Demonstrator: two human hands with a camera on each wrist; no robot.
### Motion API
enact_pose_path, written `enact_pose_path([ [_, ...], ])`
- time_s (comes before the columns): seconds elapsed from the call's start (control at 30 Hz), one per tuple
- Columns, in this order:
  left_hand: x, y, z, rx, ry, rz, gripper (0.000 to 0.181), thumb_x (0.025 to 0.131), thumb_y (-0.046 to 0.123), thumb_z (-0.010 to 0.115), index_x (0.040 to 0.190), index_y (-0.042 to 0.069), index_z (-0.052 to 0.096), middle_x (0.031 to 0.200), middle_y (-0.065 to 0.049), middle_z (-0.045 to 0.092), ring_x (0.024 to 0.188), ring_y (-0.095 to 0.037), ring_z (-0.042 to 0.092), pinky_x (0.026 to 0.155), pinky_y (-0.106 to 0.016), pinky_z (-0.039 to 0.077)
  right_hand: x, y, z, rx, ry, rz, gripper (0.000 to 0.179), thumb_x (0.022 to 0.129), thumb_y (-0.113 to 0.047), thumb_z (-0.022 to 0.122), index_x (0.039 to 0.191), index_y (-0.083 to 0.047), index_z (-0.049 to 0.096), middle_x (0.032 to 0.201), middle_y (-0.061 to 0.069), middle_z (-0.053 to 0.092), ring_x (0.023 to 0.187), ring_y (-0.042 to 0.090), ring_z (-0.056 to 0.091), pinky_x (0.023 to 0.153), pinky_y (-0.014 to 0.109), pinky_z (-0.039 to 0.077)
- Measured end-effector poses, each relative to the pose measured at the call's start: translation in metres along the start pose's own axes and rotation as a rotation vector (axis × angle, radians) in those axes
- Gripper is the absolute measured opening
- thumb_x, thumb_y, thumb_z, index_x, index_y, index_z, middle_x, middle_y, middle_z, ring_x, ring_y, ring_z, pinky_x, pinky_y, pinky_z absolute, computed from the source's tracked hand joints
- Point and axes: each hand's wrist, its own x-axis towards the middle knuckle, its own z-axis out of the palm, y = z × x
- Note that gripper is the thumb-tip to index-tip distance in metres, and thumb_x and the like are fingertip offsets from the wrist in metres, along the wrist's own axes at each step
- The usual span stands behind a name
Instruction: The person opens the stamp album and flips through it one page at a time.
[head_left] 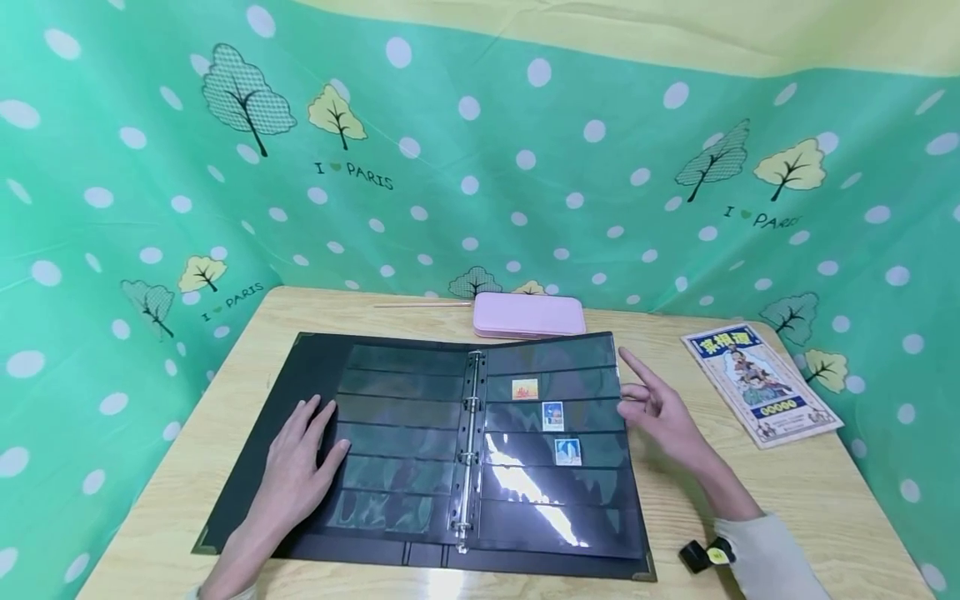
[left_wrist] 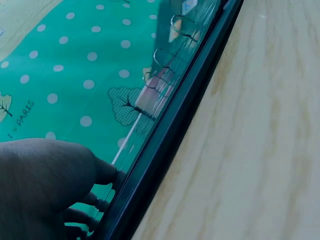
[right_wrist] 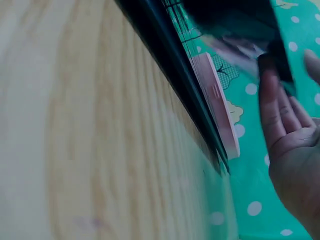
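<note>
A black ring-bound stamp album [head_left: 300, 367] lies opened out on the table, with clear pocket strips on both pages. Three small stamps [head_left: 567, 452] sit in pockets of the right page [head_left: 555, 508]. My left hand [head_left: 296, 467] rests with spread fingers on the left cover and the edge of the left page. At the outer edge of the right page is my right hand [head_left: 667, 417], one finger extended along it. The right wrist view shows fairly straight fingers [right_wrist: 272, 110] against the underside of the raised page, another digit standing apart from it.
Behind the album stands a pink case [head_left: 528, 314] with a thin pinkish stick [head_left: 423, 305] beside it. A printed booklet [head_left: 761, 383] lies at the right of the wooden table [head_left: 825, 500]. A green dotted curtain [head_left: 525, 200] hangs around the back and sides.
</note>
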Motion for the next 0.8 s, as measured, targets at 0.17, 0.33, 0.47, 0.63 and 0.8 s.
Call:
enact_pose_path([
  [0.17,0.000,0.001,0.000,-0.006,-0.003,0.000,0.065,0.108,0.025,0.073,0.159,-0.009,0.051,0.167,-0.038,0.039,0.156,-0.061,0.029,0.115,-0.084,0.027,0.001,-0.007,0.005,0.272,-0.100,-0.146,0.078,0.109,0.015,0.046,0.178,-0.002,0.013,0.133,0.003,0.079,0.104,0.008,0.078,0.089,0.024,0.063],
  [0.33,-0.002,0.002,-0.001,-0.003,-0.005,-0.008,0.065,0.107,0.023,0.073,0.159,-0.010,0.051,0.167,-0.038,0.039,0.157,-0.062,0.028,0.116,-0.084,0.025,0.000,-0.015,0.016,0.365,-0.168,-0.166,0.081,0.109,0.012,0.049,0.179,-0.007,0.012,0.149,0.003,0.072,0.124,0.014,0.075,0.102,0.028,0.060],
  [0.47,-0.001,0.003,-0.001,0.004,-0.007,-0.012,0.065,0.107,0.022,0.074,0.158,-0.011,0.051,0.167,-0.039,0.039,0.156,-0.062,0.029,0.116,-0.084,0.026,-0.004,-0.019,0.027,0.287,-0.146,-0.155,0.080,0.107,0.010,0.055,0.178,-0.009,0.022,0.151,-0.005,0.069,0.126,0.007,0.070,0.102,0.022,0.058],
  [0.63,0.001,0.012,-0.001,0.000,-0.007,-0.038,0.066,0.105,0.021,0.076,0.158,-0.010,0.051,0.165,-0.042,0.039,0.156,-0.065,0.027,0.116,-0.084,0.025,-0.007,-0.025,0.046,0.244,-0.116,-0.123,0.081,0.105,0.009,0.060,0.177,-0.008,0.026,0.140,-0.004,0.074,0.121,0.009,0.070,0.098,0.022,0.059],
  [0.8,0.002,0.037,0.002,-0.076,0.035,-0.025,0.066,0.103,0.017,0.079,0.160,-0.005,0.052,0.163,-0.039,0.043,0.154,-0.065,0.029,0.115,-0.084,0.027,-0.011,-0.034,0.067,0.208,-0.080,-0.086,0.078,0.106,0.006,0.060,0.176,-0.006,0.028,0.139,-0.002,0.073,0.125,0.012,0.069,0.102,0.025,0.059],
])
